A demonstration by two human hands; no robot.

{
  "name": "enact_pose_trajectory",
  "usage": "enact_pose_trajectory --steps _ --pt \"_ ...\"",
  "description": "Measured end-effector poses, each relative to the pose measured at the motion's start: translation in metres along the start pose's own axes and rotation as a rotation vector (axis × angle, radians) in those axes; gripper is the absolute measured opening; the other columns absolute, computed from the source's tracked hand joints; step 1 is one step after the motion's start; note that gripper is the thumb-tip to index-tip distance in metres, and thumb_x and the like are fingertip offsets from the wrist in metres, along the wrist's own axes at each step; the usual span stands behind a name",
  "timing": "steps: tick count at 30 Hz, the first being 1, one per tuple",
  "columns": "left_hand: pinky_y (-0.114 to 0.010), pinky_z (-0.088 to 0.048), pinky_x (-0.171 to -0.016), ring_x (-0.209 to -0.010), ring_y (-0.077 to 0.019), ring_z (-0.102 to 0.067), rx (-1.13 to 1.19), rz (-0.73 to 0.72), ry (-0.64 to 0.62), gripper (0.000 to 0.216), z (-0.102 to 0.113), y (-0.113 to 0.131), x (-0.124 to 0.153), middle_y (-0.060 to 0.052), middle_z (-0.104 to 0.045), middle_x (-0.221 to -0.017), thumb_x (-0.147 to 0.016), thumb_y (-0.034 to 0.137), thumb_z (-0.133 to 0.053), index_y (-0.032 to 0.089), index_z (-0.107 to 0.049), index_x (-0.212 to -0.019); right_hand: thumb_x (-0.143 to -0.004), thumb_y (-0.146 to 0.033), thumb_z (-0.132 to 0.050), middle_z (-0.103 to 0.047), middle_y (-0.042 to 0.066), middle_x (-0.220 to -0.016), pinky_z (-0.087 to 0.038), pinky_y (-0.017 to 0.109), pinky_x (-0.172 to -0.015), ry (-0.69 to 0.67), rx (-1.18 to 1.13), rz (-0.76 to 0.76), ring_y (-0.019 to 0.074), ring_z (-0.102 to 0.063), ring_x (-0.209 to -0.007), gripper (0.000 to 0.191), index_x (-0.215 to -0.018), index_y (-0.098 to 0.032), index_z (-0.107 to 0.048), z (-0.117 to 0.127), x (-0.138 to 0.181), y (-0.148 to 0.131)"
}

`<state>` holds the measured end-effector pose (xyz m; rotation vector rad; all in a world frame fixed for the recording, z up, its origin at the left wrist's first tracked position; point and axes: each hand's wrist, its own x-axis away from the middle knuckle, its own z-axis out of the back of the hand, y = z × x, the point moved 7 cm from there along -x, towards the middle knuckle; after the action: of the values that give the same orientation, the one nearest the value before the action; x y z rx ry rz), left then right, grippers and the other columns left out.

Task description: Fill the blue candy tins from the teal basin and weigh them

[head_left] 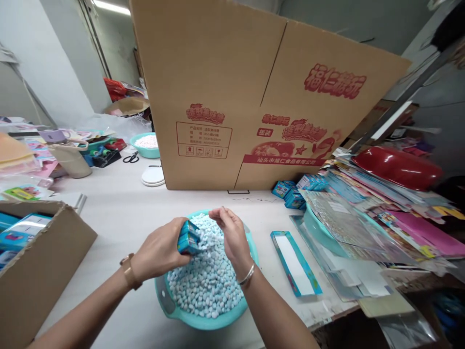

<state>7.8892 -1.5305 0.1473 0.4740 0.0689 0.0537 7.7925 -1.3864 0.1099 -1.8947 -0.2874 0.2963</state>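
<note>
**Box filling, mid-run**

Left hand [160, 252] is closed around a small blue box [188, 237], tilted, open end up, over the basin [203, 322]. Right hand [230, 237] is just beside the box mouth, fingers in a narrow pinch; whether it grips candies [207, 286] I cannot tell. The basin is heaped, so by my judgement most stock is left. Small boxes [294, 191] are piled on the bench [119, 213] to the right, and more sit in the carton [39, 271] at left. Whether those are filled cannot be told.

Tall cardboard carton [218, 97] printed in red: 福仁糖玩, 板装, 汕头市福仁食品有限公司, spec table too small to read
</note>
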Motion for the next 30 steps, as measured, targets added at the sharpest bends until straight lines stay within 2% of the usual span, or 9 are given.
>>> enact_pose_trajectory --steps 3,5,9,13,17,20,23,27,30 --pt "-0.036 -0.044 -0.067 -0.082 -0.0316 -0.063 -0.207 -0.033 -0.115 0.042 -0.005 -0.005 -0.007 -0.008 -0.065 -0.094 -0.059 0.026 -0.063 0.021 -0.057 -0.100 -0.087 -0.055 -0.062 -0.071 0.006 -0.110 -0.041 0.040 -0.105 0.047 0.256 0.020 0.0240 -0.061 -0.111 0.035 -0.099 -0.023 -0.073 0.039 0.007 0.018" --pt "-0.040 -0.046 -0.070 -0.085 -0.0353 -0.064 -0.283 -0.066 -0.195 0.042 -0.018 -0.004 -0.012 -0.011 -0.066 -0.095 -0.056 0.023 -0.062 0.020 -0.057 -0.098 -0.081 -0.052 -0.070 -0.068 0.007 -0.122 -0.032 0.044 -0.112 0.058 0.309 -0.004 0.0275 -0.054 -0.123 0.040 -0.110 -0.025 -0.073 0.053 0.012 0.035" --pt "-0.045 -0.049 -0.073 -0.093 -0.0390 -0.064 -0.358 -0.096 -0.252 0.045 -0.046 0.005 -0.019 -0.016 -0.065 -0.103 -0.059 0.019 -0.058 0.017 -0.055 -0.104 -0.081 -0.047 -0.072 -0.061 0.007 -0.134 -0.023 0.045 -0.118 0.047 0.432 0.042 0.0283 -0.046 -0.133 0.045 -0.122 -0.030 -0.070 0.044 0.018 0.053" --pt "-0.044 -0.049 -0.073 -0.099 -0.0392 -0.063 -0.328 -0.076 -0.205 0.040 -0.056 0.011 -0.024 -0.016 -0.065 -0.105 -0.062 0.019 -0.056 0.018 -0.053 -0.101 -0.082 -0.047 -0.070 -0.069 0.008 -0.114 -0.037 0.041 -0.108 0.094 0.318 0.034 0.0259 -0.057 -0.115 0.033 -0.105 -0.024 -0.075 0.025 0.011 0.058" --pt "-0.043 -0.049 -0.074 -0.099 -0.0381 -0.064 -0.199 0.009 -0.125 0.046 -0.047 0.011 -0.023 -0.015 -0.065 -0.108 -0.063 0.024 -0.059 0.019 -0.051 -0.109 -0.083 -0.050 -0.065 -0.071 0.004 -0.089 -0.048 0.034 -0.088 0.125 0.178 0.007 0.0206 -0.063 -0.090 0.032 -0.086 -0.019 -0.073 0.015 -0.001 0.055" --pt "-0.041 -0.050 -0.078 -0.099 -0.0334 -0.064 -0.023 0.100 0.013 0.047 -0.033 0.016 -0.013 -0.011 -0.065 -0.109 -0.065 0.028 -0.062 0.021 -0.050 -0.109 -0.079 -0.050 -0.069 -0.069 0.001 -0.081 -0.048 0.031 -0.078 0.142 0.085 0.002 0.0178 -0.061 -0.079 0.032 -0.083 -0.019 -0.070 0.011 -0.004 0.041" --pt "-0.038 -0.051 -0.085 -0.103 -0.0292 -0.063 0.179 0.090 0.158 0.062 -0.026 0.022 -0.006 -0.009 -0.064 -0.115 -0.062 0.028 -0.068 0.021 -0.047 -0.120 -0.072 -0.049 -0.077 -0.067 0.000 -0.076 -0.047 0.029 -0.070 0.103 0.025 -0.015 0.0164 -0.058 -0.072 0.033 -0.084 -0.019 -0.069 0.006 -0.009 0.027" --pt "-0.041 -0.051 -0.088 -0.100 -0.0310 -0.064 0.189 0.068 0.237 0.066 -0.026 0.015 -0.009 -0.009 -0.065 -0.113 -0.057 0.034 -0.075 0.021 -0.051 -0.117 -0.062 -0.045 -0.085 -0.068 0.001 -0.076 -0.047 0.030 -0.064 0.081 -0.029 -0.106 0.0175 -0.059 -0.068 0.038 -0.085 -0.019 -0.071 0.004 -0.020 0.026" --pt "-0.044 -0.049 -0.091 -0.102 -0.0328 -0.064 0.178 0.047 0.227 0.068 -0.026 0.015 -0.007 -0.009 -0.066 -0.114 -0.057 0.036 -0.076 0.020 -0.052 -0.118 -0.057 -0.044 -0.087 -0.068 0.000 -0.075 -0.047 0.029 -0.063 0.093 -0.075 -0.148 0.0165 -0.059 -0.066 0.038 -0.082 -0.020 -0.070 0.004 -0.017 0.025"
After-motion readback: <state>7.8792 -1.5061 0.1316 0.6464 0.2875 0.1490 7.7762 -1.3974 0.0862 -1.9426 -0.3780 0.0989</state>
